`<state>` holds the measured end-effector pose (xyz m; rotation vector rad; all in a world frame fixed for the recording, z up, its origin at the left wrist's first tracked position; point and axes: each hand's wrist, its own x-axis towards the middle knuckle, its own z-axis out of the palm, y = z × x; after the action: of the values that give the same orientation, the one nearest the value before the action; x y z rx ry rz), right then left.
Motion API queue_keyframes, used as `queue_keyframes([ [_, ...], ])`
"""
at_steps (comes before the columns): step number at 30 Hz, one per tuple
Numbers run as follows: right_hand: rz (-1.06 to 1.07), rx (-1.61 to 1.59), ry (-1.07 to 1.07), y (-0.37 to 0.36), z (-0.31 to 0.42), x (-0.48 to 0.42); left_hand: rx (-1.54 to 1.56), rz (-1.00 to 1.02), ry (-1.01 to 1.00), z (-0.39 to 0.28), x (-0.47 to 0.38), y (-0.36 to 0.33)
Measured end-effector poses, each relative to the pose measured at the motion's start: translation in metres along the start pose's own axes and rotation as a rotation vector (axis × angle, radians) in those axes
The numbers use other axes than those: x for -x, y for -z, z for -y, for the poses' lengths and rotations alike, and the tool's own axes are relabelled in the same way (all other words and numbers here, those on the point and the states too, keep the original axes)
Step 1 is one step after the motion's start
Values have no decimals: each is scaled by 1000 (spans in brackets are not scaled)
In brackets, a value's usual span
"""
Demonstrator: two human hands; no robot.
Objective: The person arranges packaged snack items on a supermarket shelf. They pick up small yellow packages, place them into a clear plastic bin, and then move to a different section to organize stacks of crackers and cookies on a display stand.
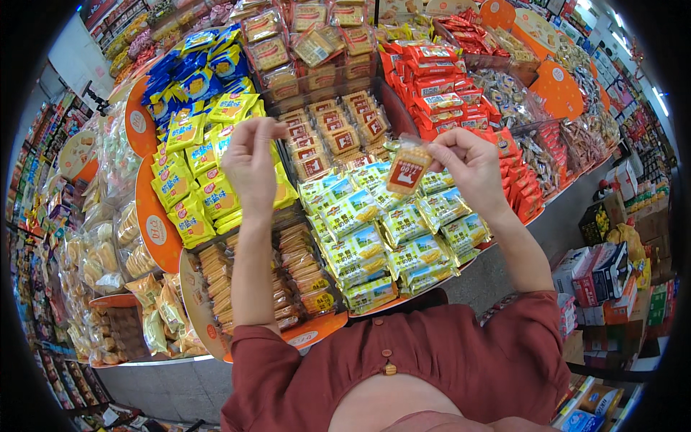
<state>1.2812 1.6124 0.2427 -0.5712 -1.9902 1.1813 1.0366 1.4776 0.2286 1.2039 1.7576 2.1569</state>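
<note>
My right hand (471, 164) pinches the clear wrapper of a small biscuit packet (408, 168) with a brown printed label. The packet hangs tilted above green-and-white biscuit packets (353, 213). My left hand (252, 162) is raised over yellow biscuit packets (218, 191), its fingers bent and fingertips pointing right. Whether anything is between those fingertips cannot be made out. Just right of them, a compartment holds rows of brown-labelled biscuit packets (344, 137) that look like the held one.
Blue packets (202, 81) and red packets (437, 89) fill compartments farther back. Long stacks of wrapped biscuits (305, 270) lie at the near edge. Orange display panels (156, 216) border the bins. Cartons (599, 275) are piled on the right, beyond a strip of grey floor (475, 275).
</note>
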Motion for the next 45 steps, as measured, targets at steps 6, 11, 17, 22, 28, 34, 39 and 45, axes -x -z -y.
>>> queue_keyframes([
  [6, 73, -196, -104, -14, -19, -18, -27, 372, -10, 16, 13, -34],
  [11, 23, -203, -53, -17, -28, -26, 126, 601, 154, 36, 7, -46],
  [17, -72, -170, -68, 10, -44, -25, -506, 471, 39, 100, -47, -41],
  [22, -60, -184, -135, 20, -59, -17, -825, 545, -141, 139, -51, -65],
  [28, -52, -207, -152, 23, -68, -14, -969, 700, -210, 171, -67, -96],
  [34, -37, -168, -171, 23, -72, -12, -993, 839, -243, 181, -71, -108],
  [39, -32, -176, -159, 19, -71, -11, -877, 859, -119, 182, -68, -103],
  [45, -29, -96, -149, 25, -65, -12, -658, 602, -206, 136, -76, -83],
])
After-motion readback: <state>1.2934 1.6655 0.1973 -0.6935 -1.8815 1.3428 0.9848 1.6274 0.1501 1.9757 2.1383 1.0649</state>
